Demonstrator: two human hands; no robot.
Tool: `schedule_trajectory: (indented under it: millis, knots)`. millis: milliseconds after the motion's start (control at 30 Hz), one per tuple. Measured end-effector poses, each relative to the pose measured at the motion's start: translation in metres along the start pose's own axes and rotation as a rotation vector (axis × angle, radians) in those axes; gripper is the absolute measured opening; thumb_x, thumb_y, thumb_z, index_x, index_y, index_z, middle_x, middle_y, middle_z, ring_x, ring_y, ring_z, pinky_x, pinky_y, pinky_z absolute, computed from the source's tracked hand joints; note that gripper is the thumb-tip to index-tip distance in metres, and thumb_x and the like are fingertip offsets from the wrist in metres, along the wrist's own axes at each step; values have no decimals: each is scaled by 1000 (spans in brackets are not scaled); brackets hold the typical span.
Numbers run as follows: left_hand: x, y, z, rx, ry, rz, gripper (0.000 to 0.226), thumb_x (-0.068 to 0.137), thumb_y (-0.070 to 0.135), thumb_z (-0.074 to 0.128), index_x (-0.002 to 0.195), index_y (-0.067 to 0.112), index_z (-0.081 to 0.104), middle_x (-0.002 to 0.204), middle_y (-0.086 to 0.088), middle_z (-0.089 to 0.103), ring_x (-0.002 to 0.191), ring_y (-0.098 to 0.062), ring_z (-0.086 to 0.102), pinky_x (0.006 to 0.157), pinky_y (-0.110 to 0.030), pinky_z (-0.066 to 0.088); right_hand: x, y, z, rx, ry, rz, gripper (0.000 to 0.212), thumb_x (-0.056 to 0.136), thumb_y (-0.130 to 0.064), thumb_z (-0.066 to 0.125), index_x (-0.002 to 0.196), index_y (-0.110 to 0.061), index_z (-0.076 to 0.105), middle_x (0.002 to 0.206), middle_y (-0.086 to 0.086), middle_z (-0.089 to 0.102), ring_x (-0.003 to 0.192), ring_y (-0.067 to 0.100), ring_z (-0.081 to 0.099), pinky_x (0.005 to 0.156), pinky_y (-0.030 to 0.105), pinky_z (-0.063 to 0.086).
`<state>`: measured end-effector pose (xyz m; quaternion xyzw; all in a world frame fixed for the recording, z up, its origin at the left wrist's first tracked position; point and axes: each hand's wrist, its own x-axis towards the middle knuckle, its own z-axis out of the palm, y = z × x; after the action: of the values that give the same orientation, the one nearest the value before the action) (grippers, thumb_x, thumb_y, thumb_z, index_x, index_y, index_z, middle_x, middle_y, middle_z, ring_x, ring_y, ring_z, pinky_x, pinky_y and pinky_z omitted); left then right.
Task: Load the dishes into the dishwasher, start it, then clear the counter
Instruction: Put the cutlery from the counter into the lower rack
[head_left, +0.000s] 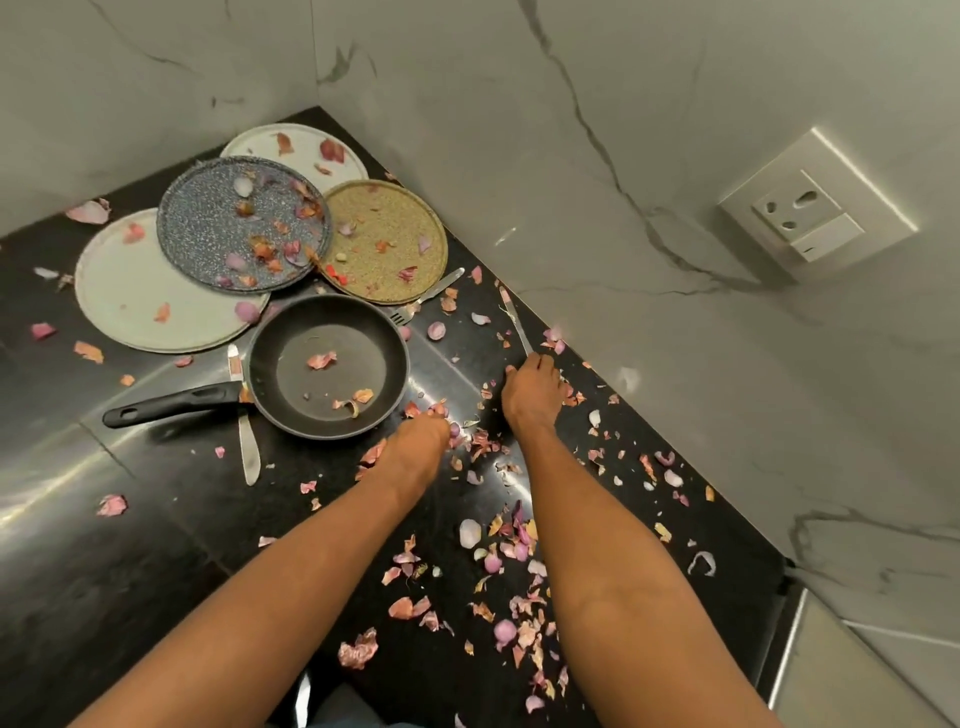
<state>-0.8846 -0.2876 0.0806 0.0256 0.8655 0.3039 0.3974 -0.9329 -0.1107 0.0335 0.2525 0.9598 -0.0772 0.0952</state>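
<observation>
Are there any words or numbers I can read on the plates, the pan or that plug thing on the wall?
None: no readable words or numbers.
White wall socket with switch: only holes, no letters.
Black frying pan, speckled blue-grey round plate, woven golden round plate: no labels.

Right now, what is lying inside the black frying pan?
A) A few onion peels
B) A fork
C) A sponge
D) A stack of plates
A. The frying pan holds only a few scattered onion peels; the fork lies on the counter beside it, and the plates sit behind it.
</observation>
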Motion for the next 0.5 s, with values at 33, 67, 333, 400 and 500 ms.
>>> schedule_trajectory:
  millis: [33,67,333,400,500]
  knots:
    - [-7,4,-3,-6,-36,-101,43,107,30,44,146,11,46,149,-18,45,129,-27,50,107,-30,39,0,0,-1,-33,72,1,40,107,-31,50,140,-7,54,142,15,54,131,35,51,109,51,38]
    - [-6,1,0,-92,22,-111,43,106,34,46,145,17,46,147,-17,46,130,-31,48,108,-39,38,1,1,-1,-58,121,3,34,106,-28,53,133,-8,60,134,14,59,124,34,56,104,49,42]
    - [-19,-6,4,-85,65,-15,41,109,24,40,149,13,43,153,-15,43,140,-33,42,117,-41,33,21,-2,-16,409,-21,409,26,92,-23,77,116,-14,75,118,13,72,108,34,70,88,40,57]
    - [-7,-4,3,9,-9,-64,48,109,35,38,154,21,35,156,-16,39,143,-36,38,119,-47,31,27,-2,-22,494,-80,453,26,91,-16,78,116,-13,75,119,11,72,107,32,70,78,34,52]
    - [12,-3,7,100,-44,-104,52,108,40,38,157,25,29,158,-17,34,144,-38,35,119,-50,30,27,-4,-24,547,-120,452,20,92,-11,75,111,-11,78,114,10,72,100,31,70,72,30,48]
